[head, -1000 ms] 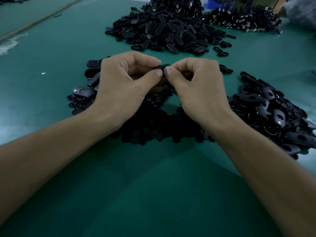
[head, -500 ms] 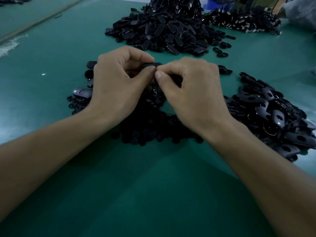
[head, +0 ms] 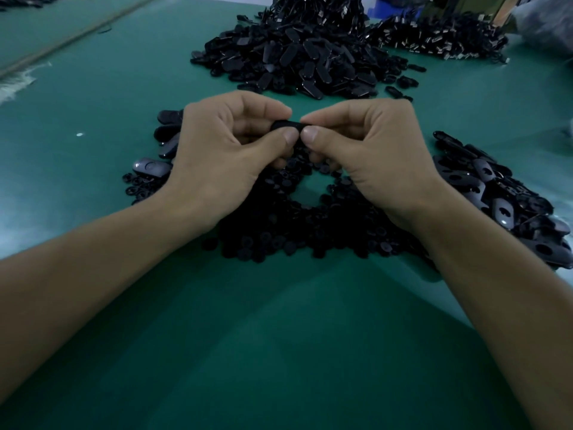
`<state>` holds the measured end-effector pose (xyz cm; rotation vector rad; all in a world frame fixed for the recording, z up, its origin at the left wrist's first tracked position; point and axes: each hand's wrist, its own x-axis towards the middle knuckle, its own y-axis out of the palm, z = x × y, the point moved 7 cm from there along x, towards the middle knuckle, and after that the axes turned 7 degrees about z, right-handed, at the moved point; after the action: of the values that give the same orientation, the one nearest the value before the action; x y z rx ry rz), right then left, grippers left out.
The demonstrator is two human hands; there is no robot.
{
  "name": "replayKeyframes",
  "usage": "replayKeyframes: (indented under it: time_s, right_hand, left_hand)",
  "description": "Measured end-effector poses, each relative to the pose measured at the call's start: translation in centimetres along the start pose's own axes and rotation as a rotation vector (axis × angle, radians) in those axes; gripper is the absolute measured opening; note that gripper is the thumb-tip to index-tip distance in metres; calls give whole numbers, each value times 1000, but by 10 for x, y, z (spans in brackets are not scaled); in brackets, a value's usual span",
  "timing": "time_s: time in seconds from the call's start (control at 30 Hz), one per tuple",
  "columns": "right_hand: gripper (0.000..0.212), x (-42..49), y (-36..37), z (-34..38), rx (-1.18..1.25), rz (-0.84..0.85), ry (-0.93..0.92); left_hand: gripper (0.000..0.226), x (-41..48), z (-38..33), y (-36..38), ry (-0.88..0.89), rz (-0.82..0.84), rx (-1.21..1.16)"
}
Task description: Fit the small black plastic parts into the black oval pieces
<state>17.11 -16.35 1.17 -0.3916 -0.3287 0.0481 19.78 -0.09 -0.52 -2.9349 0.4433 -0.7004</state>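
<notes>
Hands meet above the middle of the counter: the left hand and the right hand each pinch one end of a single black oval between thumb and curled forefinger, with the thumb tips nearly touching in front of it. Fingers cover most of the piece, so I cannot tell whether a small part is already seated in it; I judge this to be the pressing-in step for one unit. Beneath the hands lies a broad spread of small parts. Just right of it is a pile of open ovals whose holes show, so they look unfitted. Some left ovals lie at the spread's far-left edge, and one seems to have a filled centre, so it is probably finished. A large heap sits farther back, too dark to read. On this showing the job is far from done: many small parts and open ovals remain.
</notes>
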Motion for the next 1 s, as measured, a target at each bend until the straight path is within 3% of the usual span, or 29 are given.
replayKeyframes:
  time_s: [0.7, 1.0]
  right_hand:
    - [9, -2, -2, 2, 10, 26, 5]
    - [9, 1, -3, 5, -143, 54, 20]
  left_hand:
    - [15, 0, 5, 2, -45, 27, -54]
    - [14, -1, 4, 3, -69, 29, -14]
